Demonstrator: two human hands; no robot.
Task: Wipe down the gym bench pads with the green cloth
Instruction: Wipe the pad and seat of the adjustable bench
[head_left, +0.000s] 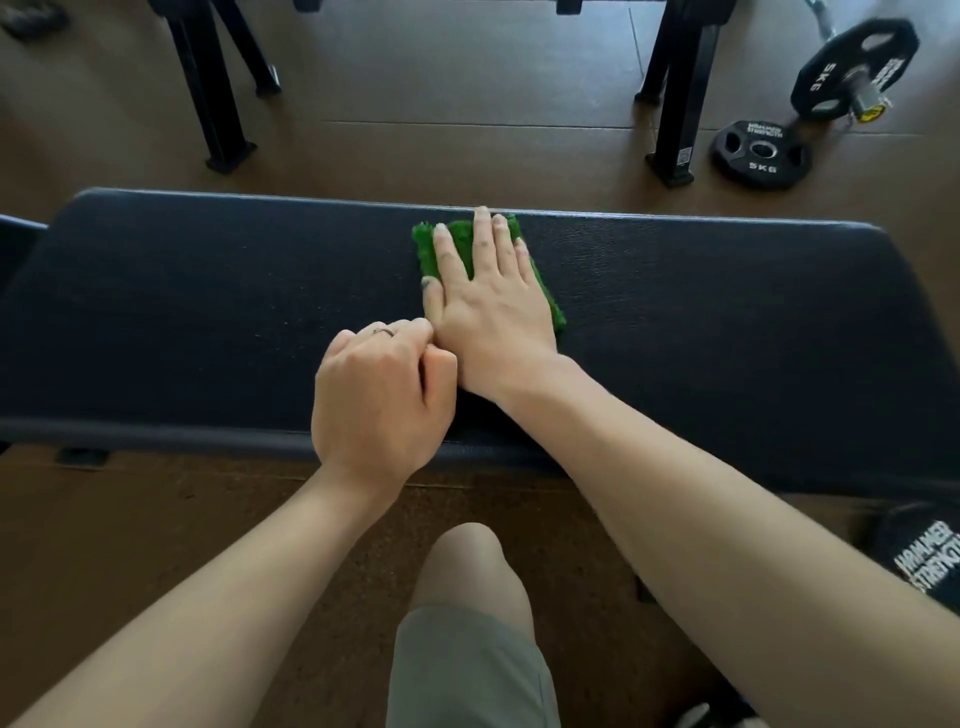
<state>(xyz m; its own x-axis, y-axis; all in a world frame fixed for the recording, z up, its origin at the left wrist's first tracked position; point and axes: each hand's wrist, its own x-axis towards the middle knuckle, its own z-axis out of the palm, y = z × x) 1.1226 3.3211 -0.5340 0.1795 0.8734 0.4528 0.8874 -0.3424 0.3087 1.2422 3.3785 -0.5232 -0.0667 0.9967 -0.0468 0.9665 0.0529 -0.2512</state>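
Observation:
A long black bench pad (208, 312) runs across the view in front of me. A fluffy green cloth (457, 244) lies on it, reaching to the far edge just right of the middle. My right hand (488, 306) lies flat on the cloth with the fingers spread, pressing it onto the pad. Most of the cloth is hidden under that hand. My left hand (379, 395) rests on the pad beside the right wrist, curled into a loose fist with nothing in it, a ring on one finger.
Black rack legs (218, 104) (680, 93) stand on the brown floor beyond the bench. A 5 kg plate (761, 153) lies flat at the back right next to a loaded bar end (852, 67). Another plate (924, 556) sits low right. My knee (467, 571) is below the bench.

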